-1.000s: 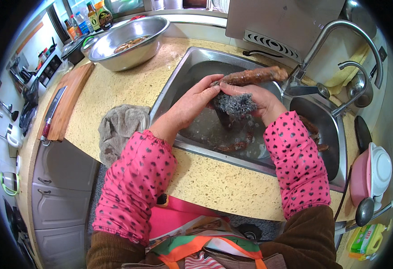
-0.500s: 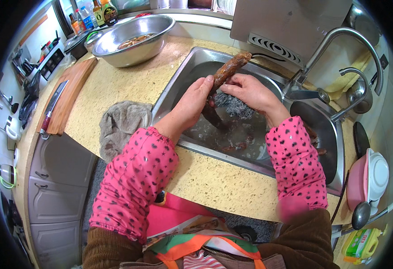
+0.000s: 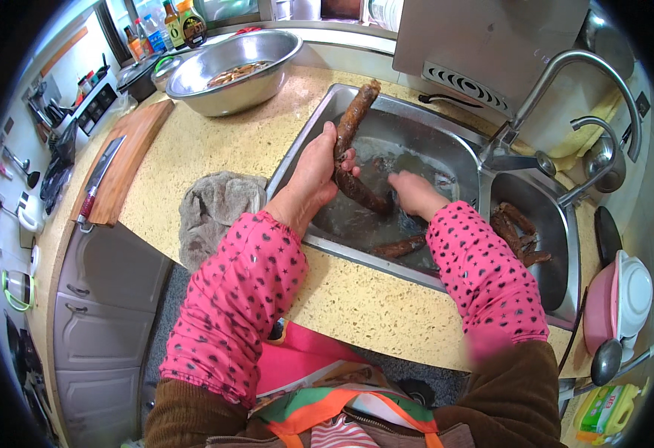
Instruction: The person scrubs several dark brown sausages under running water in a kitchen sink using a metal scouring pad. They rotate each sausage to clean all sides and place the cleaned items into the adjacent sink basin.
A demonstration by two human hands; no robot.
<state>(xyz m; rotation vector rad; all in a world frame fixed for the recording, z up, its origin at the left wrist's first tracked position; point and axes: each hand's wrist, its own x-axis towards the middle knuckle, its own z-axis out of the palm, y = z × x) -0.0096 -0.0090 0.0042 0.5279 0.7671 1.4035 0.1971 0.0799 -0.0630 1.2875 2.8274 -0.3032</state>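
Note:
My left hand [image 3: 312, 175] grips a long brown root [image 3: 351, 123] near its middle. The root stands tilted, its top end over the sink's far rim and its lower end down in the murky water of the left sink basin [image 3: 446, 153]. Just right of that lower end, my right hand [image 3: 415, 194] is low in the water, fingers pointing left; what it holds is hidden. A second brown root [image 3: 399, 246] lies along the near wall of the basin.
Several more roots [image 3: 517, 230] lie in the right basin under the tap [image 3: 566, 82]. A grey cloth [image 3: 215, 213] sits left of the sink. Farther left are a steel bowl [image 3: 237, 67] and a wooden board [image 3: 129, 160] with a knife [image 3: 99, 179]. A pink pot [image 3: 618, 299] stands at right.
The root has swung from lying level across both hands to standing tilted in my left hand. My right hand has let go of it and dropped into the water; the dark scrubber is out of sight.

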